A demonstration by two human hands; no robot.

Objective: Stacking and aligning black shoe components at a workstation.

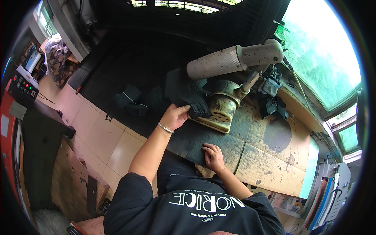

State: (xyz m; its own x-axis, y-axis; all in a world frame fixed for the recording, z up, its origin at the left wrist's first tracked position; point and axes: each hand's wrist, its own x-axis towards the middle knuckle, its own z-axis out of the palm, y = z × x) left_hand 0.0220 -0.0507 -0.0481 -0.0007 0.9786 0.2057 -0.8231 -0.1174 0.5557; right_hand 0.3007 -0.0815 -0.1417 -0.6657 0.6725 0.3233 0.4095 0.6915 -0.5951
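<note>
My left hand (176, 116) is closed on the near edge of a stack of dark sheet pieces (199, 105), its thumb lying on top. The stack fans out beside a worn, stained metal machine base (223, 107) with holes in its front. My right hand (214, 157) lies at the near edge of the cardboard-covered bench (203, 143), fingers loosely bent and holding nothing. To the left of the stack sit banded bundles of dark pieces (133, 100) on a black surface.
A thick grey jointed arm (235, 58) reaches over the stack from the right. Dark cloth-like items (274, 105) lie by the window ledge. A red machine with a control panel (23, 86) stands at far left, and wooden boards (74, 176) lean at lower left.
</note>
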